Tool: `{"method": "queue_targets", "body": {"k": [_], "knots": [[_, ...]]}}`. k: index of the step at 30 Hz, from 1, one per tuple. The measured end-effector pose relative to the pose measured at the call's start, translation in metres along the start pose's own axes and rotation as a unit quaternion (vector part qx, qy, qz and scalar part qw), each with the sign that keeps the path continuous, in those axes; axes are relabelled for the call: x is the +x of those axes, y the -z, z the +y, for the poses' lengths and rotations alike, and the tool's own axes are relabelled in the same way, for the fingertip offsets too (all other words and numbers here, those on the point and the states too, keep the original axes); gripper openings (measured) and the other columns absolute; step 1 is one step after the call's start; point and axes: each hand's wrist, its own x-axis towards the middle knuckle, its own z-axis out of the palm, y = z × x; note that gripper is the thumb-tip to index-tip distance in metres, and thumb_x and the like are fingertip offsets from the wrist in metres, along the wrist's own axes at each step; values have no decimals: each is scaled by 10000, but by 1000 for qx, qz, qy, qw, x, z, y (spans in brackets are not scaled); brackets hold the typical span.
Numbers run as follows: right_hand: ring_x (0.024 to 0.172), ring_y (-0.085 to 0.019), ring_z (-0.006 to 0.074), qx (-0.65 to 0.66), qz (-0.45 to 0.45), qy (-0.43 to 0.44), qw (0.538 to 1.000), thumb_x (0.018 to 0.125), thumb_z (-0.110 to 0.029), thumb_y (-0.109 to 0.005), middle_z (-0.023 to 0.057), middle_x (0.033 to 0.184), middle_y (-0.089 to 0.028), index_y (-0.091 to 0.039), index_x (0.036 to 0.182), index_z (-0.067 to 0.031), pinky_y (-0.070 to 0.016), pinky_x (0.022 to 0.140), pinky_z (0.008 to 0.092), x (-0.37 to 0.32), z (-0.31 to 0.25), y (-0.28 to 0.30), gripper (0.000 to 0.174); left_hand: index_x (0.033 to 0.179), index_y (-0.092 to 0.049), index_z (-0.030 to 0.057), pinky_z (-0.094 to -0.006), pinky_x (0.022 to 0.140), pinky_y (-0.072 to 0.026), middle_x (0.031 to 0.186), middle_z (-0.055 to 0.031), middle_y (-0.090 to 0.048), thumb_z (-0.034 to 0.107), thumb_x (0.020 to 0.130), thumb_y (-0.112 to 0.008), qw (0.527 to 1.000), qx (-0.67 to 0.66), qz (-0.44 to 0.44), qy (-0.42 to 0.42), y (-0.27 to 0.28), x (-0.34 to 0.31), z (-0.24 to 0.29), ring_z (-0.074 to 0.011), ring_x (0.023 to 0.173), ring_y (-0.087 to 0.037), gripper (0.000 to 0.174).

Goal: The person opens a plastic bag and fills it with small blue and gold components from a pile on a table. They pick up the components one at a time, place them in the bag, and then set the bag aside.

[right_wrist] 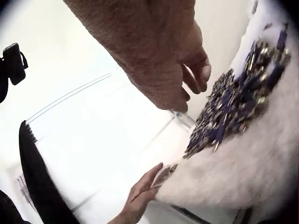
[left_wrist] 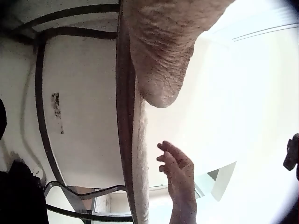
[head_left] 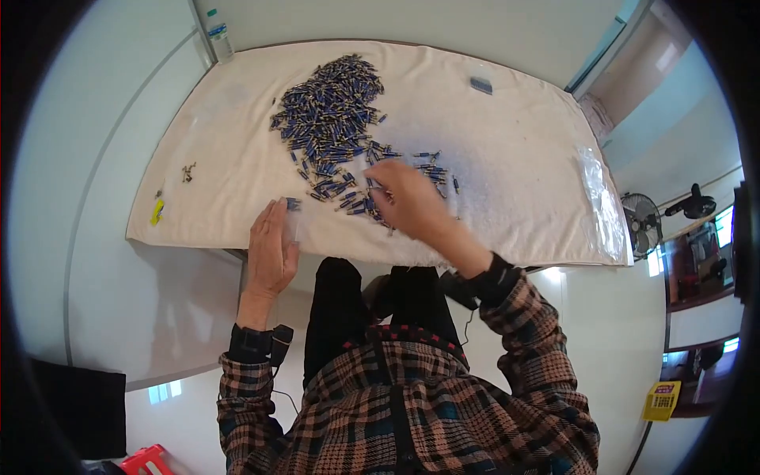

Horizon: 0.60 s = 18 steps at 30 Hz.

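Small dark-blue cylindrical pieces with gold-coloured ends form a large heap [head_left: 328, 111] on the cloth-covered table [head_left: 522, 166]. My left hand [head_left: 271, 249] rests at the front edge, fingers straight and together, thumb apart. Beside its fingers lies a clear plastic bag [head_left: 292, 228], and a few blue pieces [head_left: 294, 203] show at the fingertips. My right hand [head_left: 408, 198] is over the loose pieces at the heap's near side, fingers loosely bent. In the right wrist view, its fingers [right_wrist: 196, 77] hang above the pieces [right_wrist: 233, 102], with no piece visible between them.
Scattered pieces [head_left: 434, 172] lie right of my right hand. A grey brush-like item [head_left: 480, 85] is at the back, and clear plastic sheets [head_left: 599, 206] are at the right edge. On the left are a yellow item [head_left: 157, 211] and small brass bits [head_left: 188, 172]. A bottle [head_left: 219, 36] stands in the back corner.
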Motion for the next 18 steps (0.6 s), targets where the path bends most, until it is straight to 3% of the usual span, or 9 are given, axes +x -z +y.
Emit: {"method": "queue_targets", "body": {"k": [1, 4, 8, 12, 16, 18], "knots": [[1006, -564, 367, 3, -1, 5, 1000, 746, -67, -658, 194, 1133, -580, -645, 1051, -58, -489, 818, 407, -4, 5, 8, 305, 1383, -351, -35, -451, 1102, -258, 1373, -212, -443, 65, 734, -536, 1000, -7, -7, 1, 2, 0, 2, -372, 1315, -367, 681], [1027, -548, 334, -202, -17, 63, 977, 724, -143, -704, 160, 1109, -590, -657, 1013, -64, -483, 840, 382, -11, 21, 23, 304, 1389, -336, -39, -451, 1132, -222, 1402, -214, -408, 71, 729, -542, 1000, -17, -18, -2, 7, 3, 6, -368, 1338, -337, 700], [1007, -534, 314, -118, -53, 16, 991, 691, -211, -730, 114, 1016, -600, -680, 996, -106, -477, 831, 388, -23, 33, 23, 327, 1404, -345, -10, -442, 1131, -234, 1428, -214, -378, 97, 748, -531, 999, -25, -22, -21, 7, 1, 4, -385, 1335, -334, 690], [1025, -530, 306, -88, -86, -34, 992, 711, -173, -721, 109, 1030, -593, -680, 1021, -88, -469, 859, 364, -35, 40, 35, 323, 1379, -362, -20, -453, 1137, -223, 1434, -212, -359, 126, 741, -590, 998, -62, -19, -11, 9, -1, 6, -365, 1357, -306, 693], [966, -546, 327, -60, -80, -23, 995, 694, -108, -717, 108, 962, -612, -694, 1001, -87, -483, 815, 363, -47, 51, 43, 309, 1304, -448, -31, -450, 1074, -314, 1367, -207, -438, 119, 772, -588, 997, -7, 72, -42, 16, -13, 22, -372, 1284, -399, 570], [908, -569, 297, -37, -52, -33, 997, 701, -87, -717, 99, 926, -627, -696, 992, -79, -490, 767, 350, -49, 57, 45, 292, 1214, -519, -29, -437, 987, -385, 1257, -192, -526, 71, 783, -577, 992, 13, 120, -32, 22, -22, 44, -358, 1160, -492, 447]]}}
